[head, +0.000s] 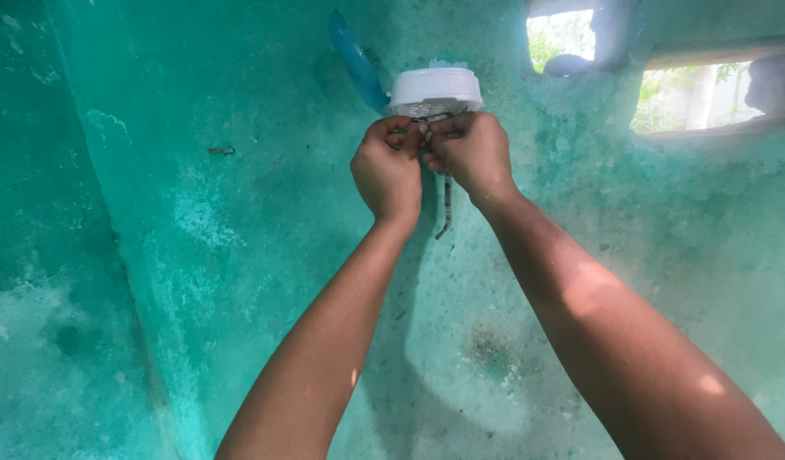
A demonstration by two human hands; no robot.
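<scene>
We reach up with both arms to a round white fixture (436, 91) mounted high on the turquoise wall (239, 213), at about twelve o'clock in our view. Our left hand (387, 166) is curled nearly closed, fingertips pinched together at the underside of the fixture, where thin dark wires (447, 204) come out. Our right hand (471, 153) sits just beside it at three o'clock, touching it knuckle to knuckle, its fingers likewise bent tight and pinching at the same spot. Exactly which strand each hand grips we cannot tell, as the fingers cover it. One dark wire hangs down between the wrists towards six o'clock, ending in a small hook-like bend.

At eleven o'clock from the fixture, a blue flat blade-shaped piece (355, 58) leans against the wall. At nine o'clock, well apart, a short dark nail or bracket (221, 151) sticks out of the plaster. Towards two o'clock, two small openings (695, 95) in the wall let in daylight and green leaves.
</scene>
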